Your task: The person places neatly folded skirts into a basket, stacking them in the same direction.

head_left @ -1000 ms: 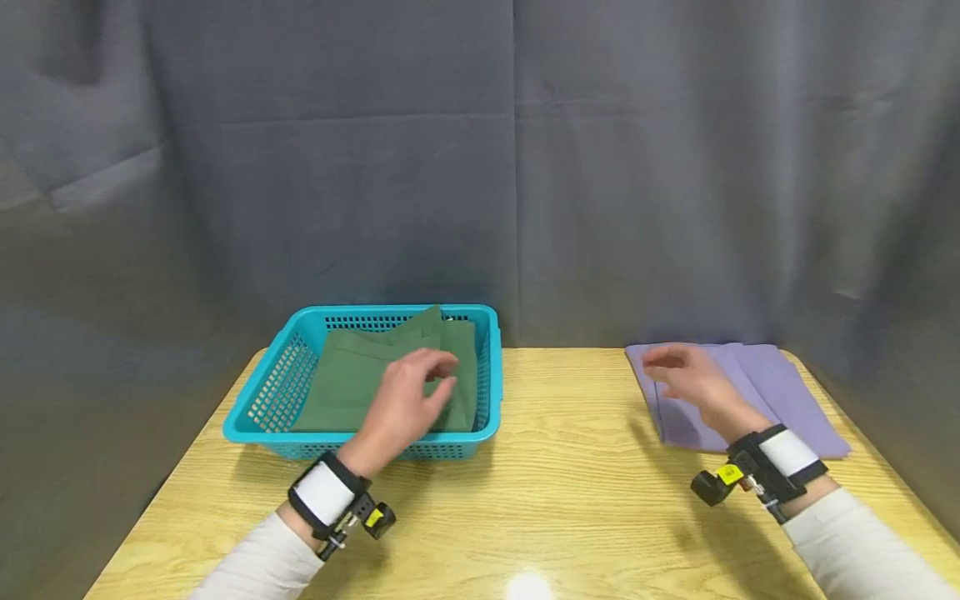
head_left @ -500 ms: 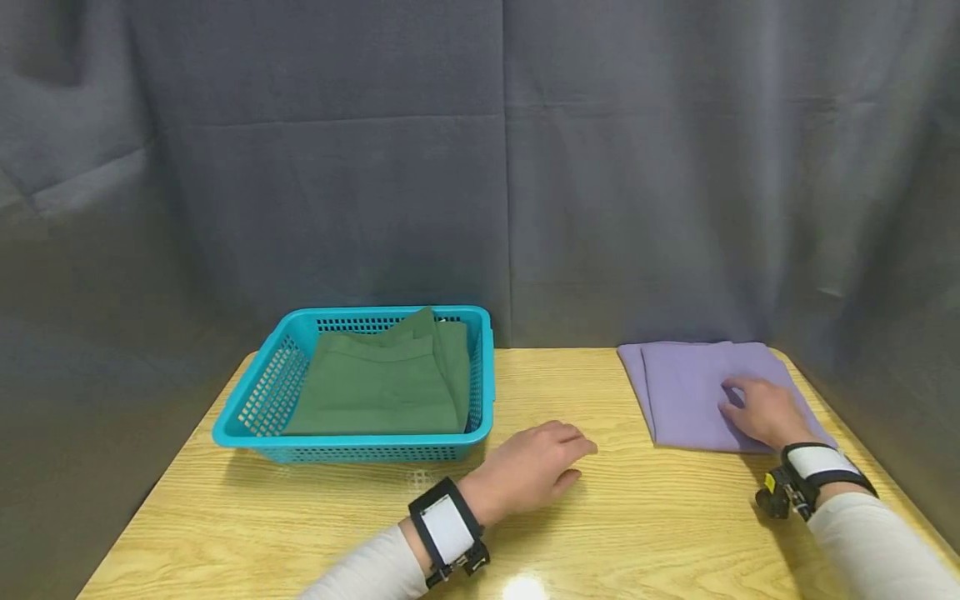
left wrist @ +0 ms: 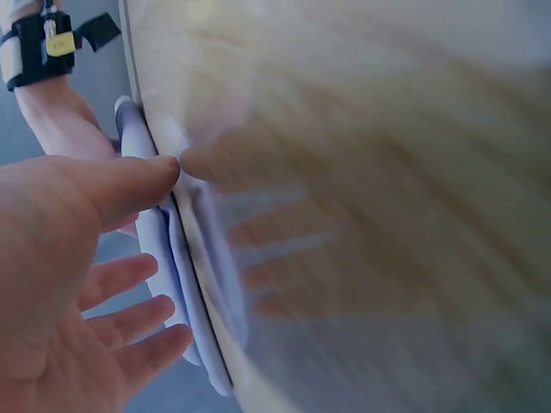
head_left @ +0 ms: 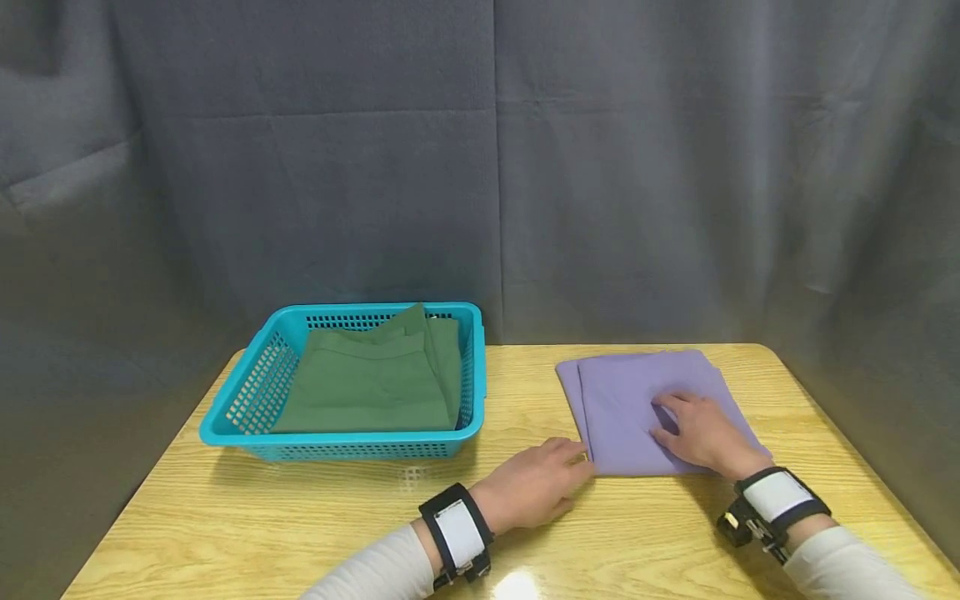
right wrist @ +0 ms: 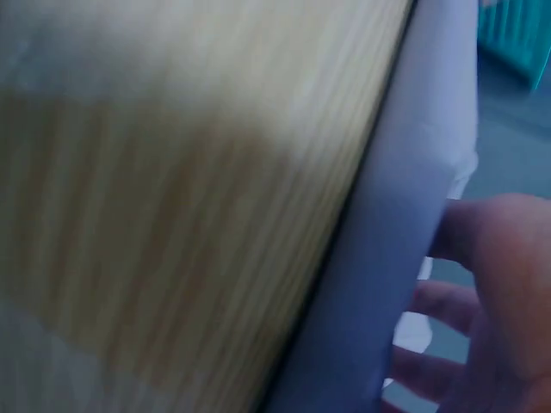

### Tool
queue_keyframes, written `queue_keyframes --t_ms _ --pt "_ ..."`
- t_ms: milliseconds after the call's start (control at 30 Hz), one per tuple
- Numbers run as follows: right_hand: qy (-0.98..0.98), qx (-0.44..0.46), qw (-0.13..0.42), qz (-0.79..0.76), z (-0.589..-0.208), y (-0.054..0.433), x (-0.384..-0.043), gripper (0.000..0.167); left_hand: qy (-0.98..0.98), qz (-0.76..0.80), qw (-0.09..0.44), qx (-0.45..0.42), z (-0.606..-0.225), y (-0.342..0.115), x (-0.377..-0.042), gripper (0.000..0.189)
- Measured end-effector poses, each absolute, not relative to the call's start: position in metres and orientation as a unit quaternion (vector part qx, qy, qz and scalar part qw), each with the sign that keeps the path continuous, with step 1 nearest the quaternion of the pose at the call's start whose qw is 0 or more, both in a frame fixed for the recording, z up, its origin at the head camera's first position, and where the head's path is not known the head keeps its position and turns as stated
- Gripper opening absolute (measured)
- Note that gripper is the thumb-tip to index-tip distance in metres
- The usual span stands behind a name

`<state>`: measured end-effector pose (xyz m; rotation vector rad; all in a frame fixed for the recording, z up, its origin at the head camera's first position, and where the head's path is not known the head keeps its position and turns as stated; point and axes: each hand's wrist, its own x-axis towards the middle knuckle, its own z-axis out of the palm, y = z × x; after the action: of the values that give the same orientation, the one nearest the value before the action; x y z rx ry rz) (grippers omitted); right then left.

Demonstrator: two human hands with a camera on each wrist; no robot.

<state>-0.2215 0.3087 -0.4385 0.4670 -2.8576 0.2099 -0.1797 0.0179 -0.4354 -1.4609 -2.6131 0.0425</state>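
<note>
A folded purple cloth (head_left: 622, 408) lies on the table right of centre. My right hand (head_left: 701, 433) rests on top of it, fingertips pressing the fabric with thumb and fingers apart. The right wrist view shows those fingers (right wrist: 439, 310) against the purple fabric. At the cloth's front left corner is my left hand (head_left: 532, 487), low over the table with its fingers extended. Its fingers (left wrist: 142, 348) are spread in the left wrist view, beside the cloth's layered edge (left wrist: 176, 284); whether they touch it I cannot tell.
A turquoise plastic basket (head_left: 341, 438) stands at the left, holding folded green cloth (head_left: 367, 387). Grey curtain (head_left: 315, 167) hangs behind and on both sides of the wooden table (head_left: 247, 525).
My right hand came down on the purple cloth, which has slid left and nearer. My left hand moved from over the basket to the cloth's front left corner.
</note>
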Motion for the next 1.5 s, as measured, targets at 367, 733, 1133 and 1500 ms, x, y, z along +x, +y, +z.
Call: queue_keyframes --t_ms 367,733,1133,1500 --pt "-0.971 0.215 0.095 0.034 -0.43 0.25 -0.176 0.053 -0.863 0.016 0.054 -0.502 -0.427 -0.004 -0.171 0.036" --pt "-0.966 0.253 0.04 0.031 -0.422 0.221 -0.149 0.06 -0.862 0.022 0.034 -0.506 -0.421 -0.041 -0.139 0.028" --pt "-0.963 0.268 0.01 0.033 -0.42 0.203 -0.131 0.062 -0.873 -0.039 0.013 -0.486 -0.423 -0.07 -0.119 0.028" --pt "-0.958 0.286 -0.01 0.03 -0.422 0.187 -0.112 0.066 -0.876 -0.055 -0.014 -0.478 -0.426 -0.086 -0.102 0.026"
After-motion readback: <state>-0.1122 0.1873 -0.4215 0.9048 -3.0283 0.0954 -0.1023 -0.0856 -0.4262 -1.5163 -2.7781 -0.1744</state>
